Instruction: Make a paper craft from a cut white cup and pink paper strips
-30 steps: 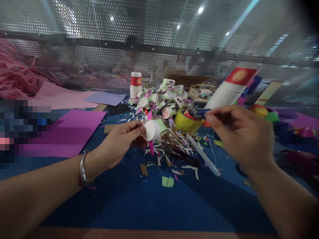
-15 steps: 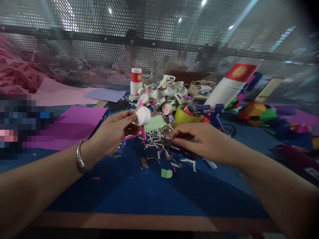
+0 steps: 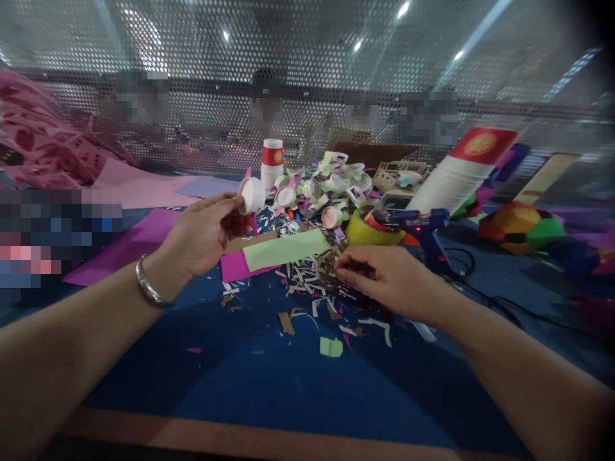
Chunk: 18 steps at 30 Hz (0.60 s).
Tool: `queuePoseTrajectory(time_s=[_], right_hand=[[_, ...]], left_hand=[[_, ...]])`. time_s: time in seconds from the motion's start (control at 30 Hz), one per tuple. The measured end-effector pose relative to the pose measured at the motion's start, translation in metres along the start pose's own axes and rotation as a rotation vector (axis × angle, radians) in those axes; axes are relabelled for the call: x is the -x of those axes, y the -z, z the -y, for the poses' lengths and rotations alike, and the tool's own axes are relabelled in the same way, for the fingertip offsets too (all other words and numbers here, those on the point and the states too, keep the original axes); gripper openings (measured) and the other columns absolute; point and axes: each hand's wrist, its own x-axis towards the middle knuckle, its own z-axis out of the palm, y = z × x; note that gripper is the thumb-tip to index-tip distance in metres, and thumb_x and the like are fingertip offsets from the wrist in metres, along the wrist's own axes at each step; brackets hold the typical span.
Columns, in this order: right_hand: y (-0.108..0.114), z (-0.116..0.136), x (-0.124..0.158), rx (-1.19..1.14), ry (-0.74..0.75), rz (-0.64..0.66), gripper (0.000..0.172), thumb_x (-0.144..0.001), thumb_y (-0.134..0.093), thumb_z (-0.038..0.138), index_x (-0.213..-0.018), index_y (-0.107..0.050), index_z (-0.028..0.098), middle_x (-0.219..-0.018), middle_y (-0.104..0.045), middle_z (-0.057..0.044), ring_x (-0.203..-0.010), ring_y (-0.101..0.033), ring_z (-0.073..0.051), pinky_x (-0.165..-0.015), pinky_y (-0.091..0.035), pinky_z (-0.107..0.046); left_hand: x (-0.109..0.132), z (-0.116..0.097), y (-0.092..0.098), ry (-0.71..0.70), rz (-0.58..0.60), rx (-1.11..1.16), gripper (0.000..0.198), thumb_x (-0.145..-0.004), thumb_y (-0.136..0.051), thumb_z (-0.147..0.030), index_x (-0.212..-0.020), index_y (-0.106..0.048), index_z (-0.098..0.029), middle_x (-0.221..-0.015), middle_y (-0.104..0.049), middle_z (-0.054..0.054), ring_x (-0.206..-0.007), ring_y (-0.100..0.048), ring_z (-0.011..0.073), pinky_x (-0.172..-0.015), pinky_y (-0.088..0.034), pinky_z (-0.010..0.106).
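Note:
My left hand [image 3: 204, 230], a silver bangle on its wrist, pinches a white cut-down paper cup [image 3: 252, 195] with magenta paper bits sticking out above and below. The cup is held up in the air, its round face turned toward me. Over the heap of paper scraps [image 3: 307, 275] is my right hand [image 3: 377, 272], fingers curled together; whatever they may hold is hidden. Between the hands lie a light green paper strip [image 3: 288, 250] and a magenta paper strip [image 3: 233, 267]. Behind them is a pile of similar white cup pieces with green and magenta paper [image 3: 331, 182].
A blue glue gun [image 3: 430, 234] with a black cable rests by a yellow bowl-like piece [image 3: 372, 234]. Stacked paper cups stand upright [image 3: 272, 163] and lean [image 3: 461, 169] on the right. Magenta sheets [image 3: 129, 246] and pink paper [image 3: 139, 186] lie left; a mesh panel [image 3: 307, 121] rises behind.
My left hand has moved left and slightly up with the cup piece, uncovering more of the green and magenta strips. My right hand stays over the scraps. The view has shifted a little.

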Motion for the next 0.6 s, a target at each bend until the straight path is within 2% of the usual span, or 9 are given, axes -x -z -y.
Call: queuePoseTrajectory(time_s=[0.1, 0.23, 0.37, 0.5, 0.6], right_hand=[[-0.001, -0.005, 0.003, 0.005, 0.001, -0.014, 0.021, -0.094, -0.052, 0.037, -0.096, -0.066, 0.022, -0.077, -0.068, -0.002, -0.063, -0.059, -0.016, -0.056, -0.04, -0.03], [0.002, -0.005, 0.006, 0.029, 0.016, -0.034, 0.02, -0.093, -0.052, 0.036, -0.093, -0.066, 0.021, -0.075, -0.068, -0.002, -0.061, -0.058, -0.015, -0.057, -0.04, -0.03], [0.005, -0.006, 0.007, 0.054, 0.014, -0.044, 0.021, -0.093, -0.052, 0.037, -0.093, -0.066, 0.021, -0.075, -0.068, -0.003, -0.062, -0.058, -0.016, -0.056, -0.039, -0.03], [0.005, -0.008, 0.008, 0.072, 0.035, -0.049, 0.02, -0.093, -0.052, 0.035, -0.09, -0.066, 0.02, -0.073, -0.067, -0.003, -0.061, -0.058, -0.016, -0.056, -0.038, -0.029], [0.005, -0.009, 0.008, 0.067, 0.036, -0.033, 0.02, -0.093, -0.052, 0.035, -0.09, -0.065, 0.02, -0.072, -0.067, -0.003, -0.06, -0.057, -0.016, -0.055, -0.038, -0.029]], left_hand=[[-0.007, -0.002, 0.006, -0.026, 0.043, -0.138, 0.017, -0.09, -0.056, -0.012, -0.081, -0.07, -0.014, -0.074, -0.065, 0.003, -0.058, -0.057, 0.0088, -0.057, -0.049, 0.019], [-0.003, 0.0, 0.009, 0.027, 0.32, -0.505, 0.016, -0.09, -0.061, -0.025, -0.091, -0.074, -0.016, -0.077, -0.07, 0.004, -0.061, -0.06, 0.011, -0.058, -0.047, 0.02], [0.017, 0.007, 0.0, 0.001, 0.599, -0.866, 0.023, -0.091, -0.06, -0.035, -0.103, -0.074, -0.023, -0.086, -0.075, 0.003, -0.068, -0.066, 0.0152, -0.065, -0.05, 0.024], [0.035, 0.012, -0.01, 0.046, 0.709, -1.044, 0.03, -0.092, -0.054, -0.041, -0.106, -0.073, -0.022, -0.091, -0.074, 0.006, -0.067, -0.067, 0.0166, -0.058, -0.048, 0.025], [0.036, 0.01, -0.011, -0.055, 0.759, -1.189, 0.028, -0.092, -0.054, -0.037, -0.102, -0.075, -0.022, -0.092, -0.072, 0.006, -0.072, -0.065, 0.0172, -0.059, -0.045, 0.026]])
